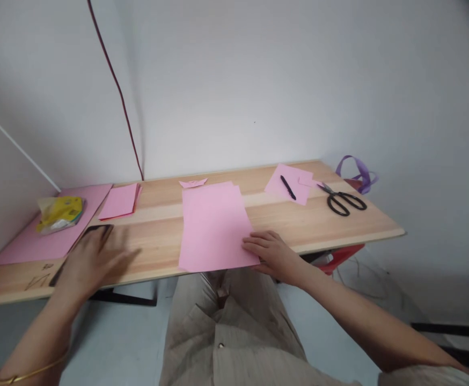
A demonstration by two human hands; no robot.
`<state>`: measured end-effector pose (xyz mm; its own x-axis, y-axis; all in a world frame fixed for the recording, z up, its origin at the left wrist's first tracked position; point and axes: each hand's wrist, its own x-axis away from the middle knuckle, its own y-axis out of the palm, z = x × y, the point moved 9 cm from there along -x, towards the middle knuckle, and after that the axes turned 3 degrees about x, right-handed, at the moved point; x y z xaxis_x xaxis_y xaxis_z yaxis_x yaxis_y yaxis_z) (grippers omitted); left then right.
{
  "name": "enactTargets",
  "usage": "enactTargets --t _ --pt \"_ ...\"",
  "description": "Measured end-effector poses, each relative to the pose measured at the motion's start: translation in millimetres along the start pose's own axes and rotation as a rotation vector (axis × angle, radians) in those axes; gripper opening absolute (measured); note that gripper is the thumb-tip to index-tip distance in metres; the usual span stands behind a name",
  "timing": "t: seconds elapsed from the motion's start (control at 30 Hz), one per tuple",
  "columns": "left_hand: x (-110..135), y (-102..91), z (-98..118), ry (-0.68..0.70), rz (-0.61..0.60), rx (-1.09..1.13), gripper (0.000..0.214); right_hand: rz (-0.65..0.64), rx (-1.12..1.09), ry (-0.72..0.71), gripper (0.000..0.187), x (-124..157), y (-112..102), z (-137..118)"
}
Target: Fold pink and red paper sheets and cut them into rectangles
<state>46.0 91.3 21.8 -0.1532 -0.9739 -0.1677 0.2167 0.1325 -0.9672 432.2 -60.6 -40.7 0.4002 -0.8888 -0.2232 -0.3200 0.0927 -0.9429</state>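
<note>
Two or more sheets of pink paper (216,230), slightly out of line with each other, lie in front of me and reach the table's front edge. My right hand (272,254) grips their lower right edge, with the fingers on top and the thumb low by the rim. To the left, my left hand (92,260) is blurred, its fingers apart, over a dark flat object like a phone (104,231). The hand partly covers that object, and I see nothing held in it. A small folded pink paper piece (193,183) sits just behind the sheets.
On the wooden table (158,241) are a pink paper stack (118,201) and a yellow plastic packet (63,212) on a large pink sheet (21,246). At right lie a black pen (288,187) on a pink square (277,179), scissors (345,202) and purple ribbon (361,171).
</note>
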Motion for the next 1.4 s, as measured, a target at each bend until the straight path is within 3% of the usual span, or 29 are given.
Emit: enactTargets --t 0.07,0.23,0.33,0.4,0.53,0.57,0.67,0.73,0.8,0.9,1.07,1.23,1.4 --pt "1.7 17.7 46.0 0.177 -0.120 0.194 0.078 0.088 -0.021 -0.024 0.038 8.9 -7.0 -4.8" --pt "-2.0 40.8 139.2 0.308 -0.258 0.440 0.070 0.238 -0.135 -0.110 0.031 29.6 -29.7 -16.1" --pt "-5.2 50.9 178.4 0.400 -0.288 0.504 0.062 0.257 -0.200 -0.099 0.031 35.9 -37.4 -14.3" --pt "-5.0 60.2 192.7 0.467 -0.295 0.476 0.058 0.260 -0.256 -0.064 0.027 38.3 -39.4 -9.8" --pt "-1.1 78.6 193.5 0.571 -0.210 0.358 0.058 0.159 -0.386 -0.005 0.012 40.2 -38.6 -3.2" --pt "1.2 83.4 191.1 0.599 -0.194 0.334 0.060 0.097 -0.419 0.000 0.014 40.2 -38.3 -2.8" --pt "9.2 93.9 183.8 0.672 -0.173 0.289 0.065 -0.080 -0.536 0.068 0.046 38.6 -40.5 4.6" --pt "13.3 95.9 180.5 0.688 -0.175 0.276 0.068 -0.099 -0.569 0.192 0.048 33.3 -45.1 20.9" --pt "16.3 94.8 179.3 0.684 -0.190 0.277 0.071 -0.019 -0.493 0.318 0.047 23.2 -50.8 42.0" --pt "19.8 90.0 180.0 0.676 -0.208 0.301 0.072 0.088 -0.261 0.431 0.060 1.5 -49.3 68.0" --pt "25.3 87.3 181.5 0.716 -0.222 0.327 0.074 0.007 -0.014 0.542 0.070 -35.7 -24.1 101.6" --pt "25.8 89.4 178.3 0.718 -0.230 0.350 0.076 -0.052 0.013 0.518 0.044 -66.3 -23.5 122.1" --pt "25.8 90.2 177.4 0.729 -0.236 0.378 0.077 -0.120 -0.139 0.517 0.018 -84.6 -29.5 123.9"
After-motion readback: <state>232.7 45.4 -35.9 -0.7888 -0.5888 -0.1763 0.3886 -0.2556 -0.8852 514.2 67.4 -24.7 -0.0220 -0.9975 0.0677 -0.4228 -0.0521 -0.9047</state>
